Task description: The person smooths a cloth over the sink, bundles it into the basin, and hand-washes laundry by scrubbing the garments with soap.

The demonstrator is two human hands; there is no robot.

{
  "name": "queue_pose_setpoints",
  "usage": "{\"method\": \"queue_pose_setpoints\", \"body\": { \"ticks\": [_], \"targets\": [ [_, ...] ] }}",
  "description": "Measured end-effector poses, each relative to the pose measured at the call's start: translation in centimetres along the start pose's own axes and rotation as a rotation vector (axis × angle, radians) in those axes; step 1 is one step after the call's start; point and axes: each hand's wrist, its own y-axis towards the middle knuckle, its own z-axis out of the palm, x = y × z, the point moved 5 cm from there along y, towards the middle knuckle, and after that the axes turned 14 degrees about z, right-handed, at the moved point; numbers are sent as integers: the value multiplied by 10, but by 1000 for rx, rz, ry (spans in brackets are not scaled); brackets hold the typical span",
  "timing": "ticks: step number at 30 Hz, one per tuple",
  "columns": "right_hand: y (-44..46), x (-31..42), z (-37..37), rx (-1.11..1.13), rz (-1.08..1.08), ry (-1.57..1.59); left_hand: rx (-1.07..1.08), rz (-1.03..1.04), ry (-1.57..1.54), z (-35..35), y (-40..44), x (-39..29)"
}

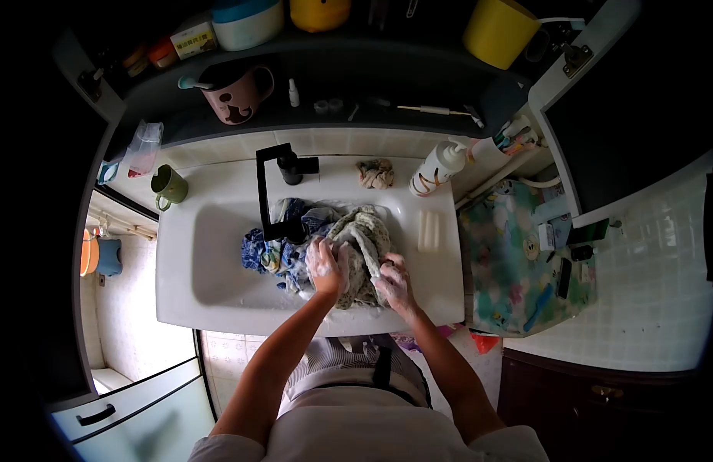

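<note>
Wet clothes lie heaped in the white sink [215, 289]: a blue patterned cloth [258, 252] on the left and a pale green patterned cloth [362, 240] on the right. Suds cover both of my hands. My left hand [325, 266] rests on the middle of the heap, its fingers pointing up toward the faucet. My right hand [395, 283] has its fingers curled around the right edge of the pale green cloth. The black faucet [265, 189] reaches over the blue cloth, just left of my left hand.
Behind the sink stand a green mug [169, 187], a crumpled cloth [375, 174] and a white pump bottle [439, 168]. A soap bar [429, 231] lies on the right rim. Above is a shelf [325, 127] with a pink mug [234, 96]. Open cabinet doors flank both sides.
</note>
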Motion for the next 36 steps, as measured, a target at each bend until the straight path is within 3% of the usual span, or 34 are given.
{"method": "queue_pose_setpoints", "body": {
  "ticks": [2,5,8,9,12,14,16,18,23,26,27,28,29,30,31,32,33,34,35,36],
  "targets": [
    [9,-10,5,0,-15,-182,-133,85,-19,-3,7,-11],
    [40,-23,20,-176,-105,-576,72,251,-35,23,18,-23],
    [60,-27,54,-453,-323,-814,155,39,-105,61,8,0],
    [66,-30,58,-424,-223,-755,221,-54,-104,67,5,10],
    [79,-55,75,-199,129,-675,332,57,176,78,6,29],
    [82,-50,80,-380,-321,-997,312,99,231,86,12,39],
    [92,-58,81,-362,-188,-713,301,98,238,97,21,48],
    [99,-120,119,-272,-272,-842,370,48,206,110,24,60],
    [105,-119,142,38,-863,-1685,544,-154,95,137,16,88],
    [114,-136,145,-34,-556,-1325,612,-195,56,139,21,87],
    [129,-136,135,143,-169,-926,611,-199,74,138,21,86],
    [141,-136,123,166,179,-487,609,-200,93,137,22,85],
    [150,-87,87,249,264,-380,601,-199,111,137,25,85],
    [153,-85,75,231,219,-326,683,-322,14,135,26,88],
    [157,-76,64,216,171,-272,753,-302,-16,128,29,84],
    [161,-69,54,118,208,-358,825,-284,-46,117,29,79],
    [154,-57,53,-127,-190,-760,896,-270,-75,106,28,74],
    [151,-69,68,-141,-397,-1252,908,-354,-174,96,15,62],
    [151,-88,84,-105,-439,-1436,803,-64,17,76,6,33],
    [151,-107,100,-67,-496,-1610,850,74,94,66,-5,18]
  ]
}}
